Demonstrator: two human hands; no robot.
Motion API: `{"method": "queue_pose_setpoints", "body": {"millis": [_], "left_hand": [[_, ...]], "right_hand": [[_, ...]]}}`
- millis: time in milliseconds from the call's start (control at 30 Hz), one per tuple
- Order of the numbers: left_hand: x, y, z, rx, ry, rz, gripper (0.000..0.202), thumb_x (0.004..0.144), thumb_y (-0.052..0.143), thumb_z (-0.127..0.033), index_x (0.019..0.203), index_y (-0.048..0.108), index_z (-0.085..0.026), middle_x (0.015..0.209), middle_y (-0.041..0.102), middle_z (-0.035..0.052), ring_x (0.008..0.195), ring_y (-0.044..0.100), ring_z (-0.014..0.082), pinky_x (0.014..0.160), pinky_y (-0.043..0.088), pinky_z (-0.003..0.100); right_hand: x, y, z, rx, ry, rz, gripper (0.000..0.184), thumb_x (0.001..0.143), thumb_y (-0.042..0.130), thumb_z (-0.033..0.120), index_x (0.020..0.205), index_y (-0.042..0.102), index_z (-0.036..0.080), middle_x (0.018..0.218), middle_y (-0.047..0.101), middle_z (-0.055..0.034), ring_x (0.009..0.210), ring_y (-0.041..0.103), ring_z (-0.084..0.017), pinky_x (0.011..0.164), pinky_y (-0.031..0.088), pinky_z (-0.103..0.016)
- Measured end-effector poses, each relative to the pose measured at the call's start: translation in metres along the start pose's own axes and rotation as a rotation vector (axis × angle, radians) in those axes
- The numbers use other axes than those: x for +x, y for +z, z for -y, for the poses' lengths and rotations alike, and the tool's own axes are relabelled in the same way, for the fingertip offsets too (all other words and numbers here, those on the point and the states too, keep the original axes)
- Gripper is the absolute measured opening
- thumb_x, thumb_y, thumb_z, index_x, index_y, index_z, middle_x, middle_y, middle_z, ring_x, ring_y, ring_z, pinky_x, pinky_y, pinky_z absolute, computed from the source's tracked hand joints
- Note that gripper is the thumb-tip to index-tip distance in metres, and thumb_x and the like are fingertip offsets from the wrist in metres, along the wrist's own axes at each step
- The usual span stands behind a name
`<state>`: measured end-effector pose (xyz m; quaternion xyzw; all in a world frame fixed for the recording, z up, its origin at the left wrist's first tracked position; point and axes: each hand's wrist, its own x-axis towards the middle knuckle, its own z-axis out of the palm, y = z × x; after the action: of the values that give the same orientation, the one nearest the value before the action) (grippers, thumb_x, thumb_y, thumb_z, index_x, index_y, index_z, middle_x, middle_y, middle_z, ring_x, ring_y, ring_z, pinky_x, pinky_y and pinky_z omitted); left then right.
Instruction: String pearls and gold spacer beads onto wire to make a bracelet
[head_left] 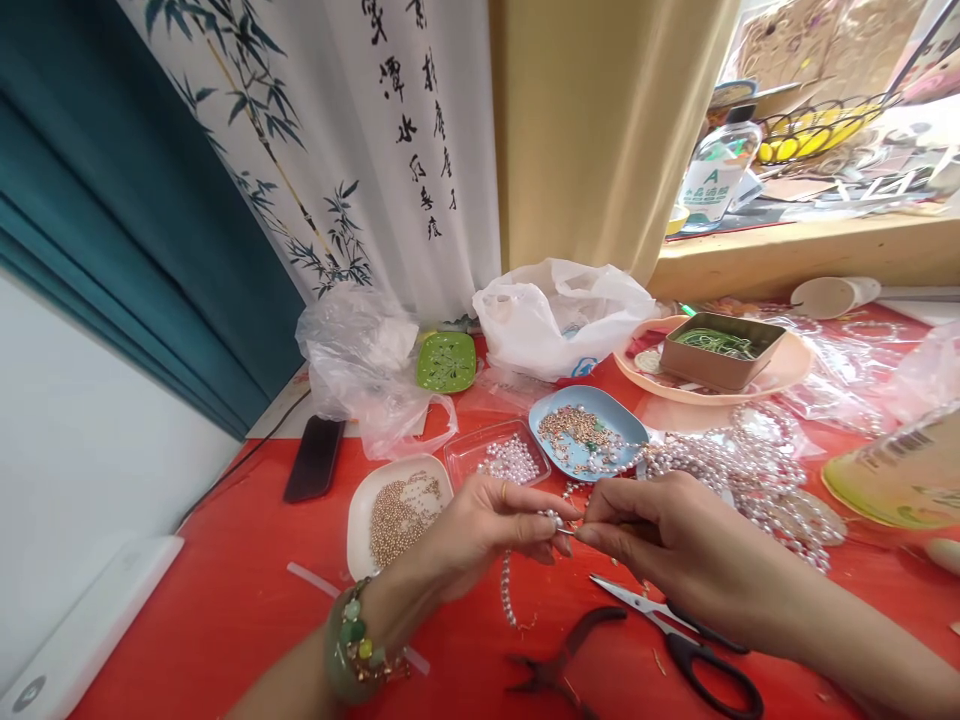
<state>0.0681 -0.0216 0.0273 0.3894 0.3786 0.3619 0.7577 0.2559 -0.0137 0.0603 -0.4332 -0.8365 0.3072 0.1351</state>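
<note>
My left hand (pixel 499 518), with a jade bangle and a beaded bracelet on its wrist, pinches a strand of pearl beads (pixel 507 590). Part of the strand hangs below the fingers toward the red table. Close by on the right, my right hand (pixel 649 522) has thumb and forefinger pressed together at the strand's end. A thin shiny piece shows between the two hands, but what the right fingers grip is too small to make out. Below them lie scissors (pixel 671 628) with black handles and dark cutting pliers (pixel 562 662).
Behind the hands stand a cream dish (pixel 360 520) of gold beads, a clear tray (pixel 459 450) of pearls and a blue dish (pixel 541 405) of mixed beads. Pearl strands (pixel 750 470) pile up at right. A phone (pixel 314 458), plastic bags (pixel 562 315) and a tin (pixel 712 370) lie farther back.
</note>
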Motion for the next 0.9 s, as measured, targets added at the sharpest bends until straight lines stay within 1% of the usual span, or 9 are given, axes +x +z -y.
{"method": "queue_pose_setpoints", "body": {"millis": [100,167,200,367,500,600,733,800,900], "left_hand": [[0.000,0.000,0.001,-0.007,-0.017,-0.008,0.014,0.063,0.071,-0.023,0.075,0.073,-0.015,0.059,0.066,0.0030,0.052,0.057,0.0065,0.054,0.044,0.017],[0.000,0.001,0.001,-0.004,-0.023,-0.013,0.015,0.063,0.071,-0.024,0.075,0.073,-0.015,0.059,0.066,0.0029,0.052,0.057,0.0068,0.054,0.044,0.018],[0.000,0.001,0.001,0.001,-0.024,-0.013,0.016,0.063,0.071,-0.024,0.075,0.073,-0.015,0.059,0.066,0.0030,0.053,0.057,0.0071,0.055,0.044,0.018],[0.000,0.001,0.001,0.019,-0.007,-0.003,0.016,0.062,0.072,-0.024,0.075,0.073,-0.015,0.061,0.067,0.0029,0.055,0.058,0.0077,0.058,0.045,0.019],[-0.001,0.001,0.001,0.024,0.019,0.021,0.013,0.063,0.071,-0.022,0.075,0.073,-0.016,0.061,0.067,0.0023,0.055,0.058,0.0072,0.058,0.046,0.018],[-0.001,0.001,0.001,0.039,0.026,0.029,0.013,0.064,0.071,-0.022,0.076,0.073,-0.017,0.062,0.068,0.0029,0.055,0.058,0.0079,0.060,0.046,0.020],[-0.002,0.002,0.000,0.039,0.047,0.048,0.012,0.064,0.071,-0.022,0.075,0.073,-0.018,0.061,0.068,0.0020,0.055,0.058,0.0075,0.060,0.046,0.020],[-0.002,0.002,-0.001,0.047,0.064,0.063,0.012,0.065,0.070,-0.022,0.077,0.073,-0.019,0.061,0.067,0.0016,0.056,0.058,0.0073,0.061,0.046,0.019],[-0.003,0.001,-0.001,0.050,0.083,0.075,0.014,0.067,0.069,-0.023,0.079,0.073,-0.019,0.062,0.067,0.0015,0.057,0.057,0.0072,0.061,0.047,0.019]], "right_hand": [[-0.001,0.003,-0.001,-0.109,-0.037,-0.094,0.023,0.083,0.045,0.028,0.066,0.057,0.019,0.050,0.051,0.0022,0.044,0.039,-0.010,0.043,0.028,-0.021],[-0.001,0.004,-0.001,-0.123,-0.047,-0.106,0.023,0.083,0.045,0.029,0.066,0.056,0.019,0.049,0.051,0.0022,0.043,0.039,-0.010,0.043,0.027,-0.021],[0.000,0.004,0.000,-0.107,-0.041,-0.089,0.025,0.083,0.045,0.030,0.064,0.055,0.019,0.048,0.049,0.0027,0.042,0.038,-0.010,0.042,0.027,-0.021],[0.003,-0.002,0.002,0.100,0.046,0.093,0.029,0.084,0.044,0.035,0.060,0.050,0.018,0.046,0.040,0.0057,0.043,0.029,-0.008,0.040,0.024,-0.020],[0.007,-0.006,0.000,0.284,0.076,0.214,0.030,0.082,0.048,0.038,0.060,0.047,0.018,0.049,0.038,0.0059,0.045,0.031,-0.008,0.041,0.023,-0.021],[0.010,-0.006,-0.005,0.430,0.086,0.297,0.031,0.081,0.049,0.043,0.065,0.050,0.016,0.051,0.038,0.0059,0.046,0.031,-0.008,0.042,0.023,-0.021],[0.012,-0.005,-0.011,0.625,0.122,0.419,0.033,0.079,0.052,0.047,0.066,0.049,0.016,0.049,0.038,0.0069,0.043,0.029,-0.007,0.041,0.020,-0.022],[0.013,-0.003,-0.014,0.719,0.156,0.462,0.034,0.078,0.053,0.047,0.065,0.048,0.016,0.048,0.037,0.0074,0.041,0.027,-0.006,0.040,0.018,-0.022],[0.013,0.000,-0.017,0.804,0.193,0.482,0.034,0.077,0.055,0.047,0.063,0.048,0.016,0.047,0.037,0.0074,0.041,0.025,-0.005,0.039,0.016,-0.022]]}}
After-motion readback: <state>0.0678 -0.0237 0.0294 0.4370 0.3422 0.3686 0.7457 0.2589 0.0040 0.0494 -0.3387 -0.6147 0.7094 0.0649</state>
